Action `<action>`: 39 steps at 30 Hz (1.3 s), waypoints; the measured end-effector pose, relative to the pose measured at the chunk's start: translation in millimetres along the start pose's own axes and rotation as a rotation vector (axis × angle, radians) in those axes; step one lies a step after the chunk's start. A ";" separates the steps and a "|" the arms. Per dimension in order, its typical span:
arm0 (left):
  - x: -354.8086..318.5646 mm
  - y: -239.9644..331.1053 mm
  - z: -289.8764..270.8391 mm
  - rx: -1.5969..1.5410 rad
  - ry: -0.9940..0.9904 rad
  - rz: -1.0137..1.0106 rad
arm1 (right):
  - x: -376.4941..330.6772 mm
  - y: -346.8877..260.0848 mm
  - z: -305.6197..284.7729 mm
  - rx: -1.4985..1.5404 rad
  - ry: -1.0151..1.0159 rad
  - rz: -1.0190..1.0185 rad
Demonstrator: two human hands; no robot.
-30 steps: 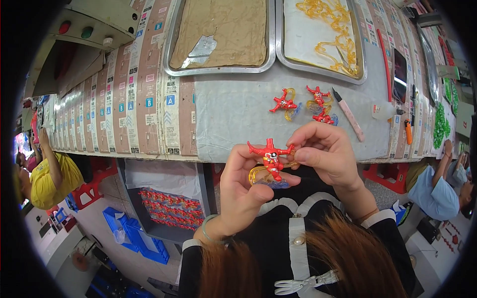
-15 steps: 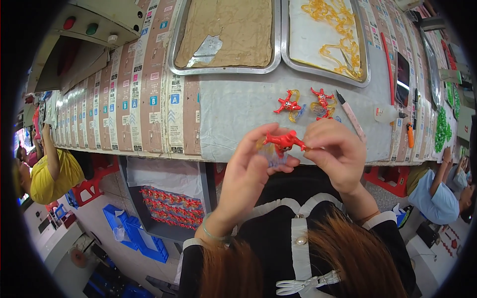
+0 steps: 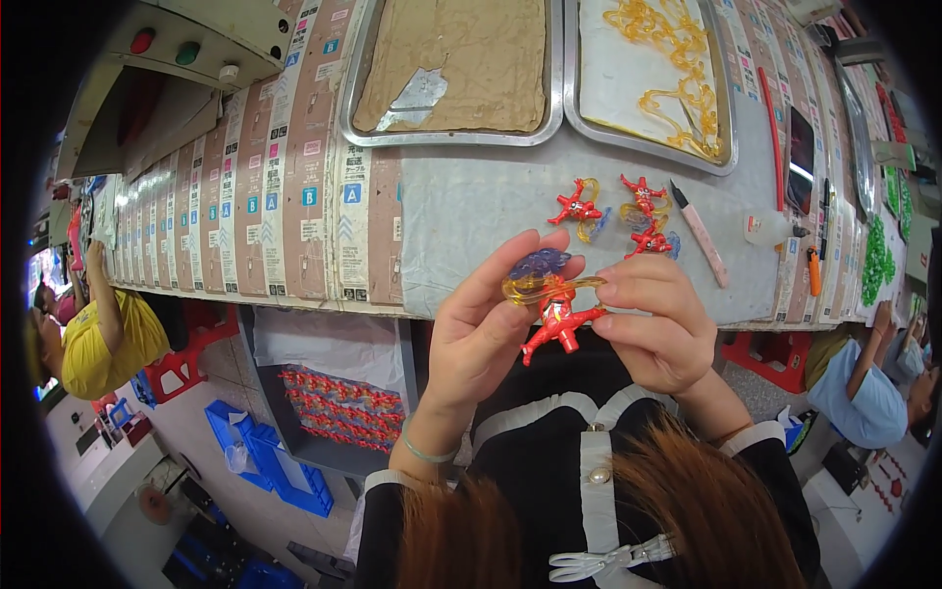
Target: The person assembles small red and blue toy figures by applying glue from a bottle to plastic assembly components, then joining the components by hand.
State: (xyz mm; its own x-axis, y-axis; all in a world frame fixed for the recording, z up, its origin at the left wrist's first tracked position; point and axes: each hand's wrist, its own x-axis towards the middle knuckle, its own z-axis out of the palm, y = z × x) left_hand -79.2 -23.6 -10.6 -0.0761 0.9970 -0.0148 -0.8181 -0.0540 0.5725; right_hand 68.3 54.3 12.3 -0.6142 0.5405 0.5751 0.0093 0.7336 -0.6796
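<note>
Fitting a clear yellow plastic loop (image 3: 549,286) onto a small red plastic figure (image 3: 557,328), left hand (image 3: 486,339) and right hand (image 3: 657,329) fingers pinch both; seating it probably needs a careful push.

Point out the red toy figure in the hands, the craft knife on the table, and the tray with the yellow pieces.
red toy figure (image 3: 557,329): head view, on its red body between both hands.
craft knife (image 3: 701,236): head view, on the pink handle.
tray with yellow pieces (image 3: 628,143): head view, on its near metal rim.
</note>
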 end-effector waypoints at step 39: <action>-3.4 2.8 8.7 -0.262 -0.133 -0.166 | 0.3 -23.4 -8.3 -0.037 -0.056 -0.217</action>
State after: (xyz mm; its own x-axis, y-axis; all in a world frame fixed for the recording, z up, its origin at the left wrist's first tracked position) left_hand -76.2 -26.6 -1.8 0.1314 0.9910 0.0270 -0.9331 0.1144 0.3409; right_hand 74.4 40.8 32.1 -0.6475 0.3452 0.6794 -0.1000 0.8453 -0.5248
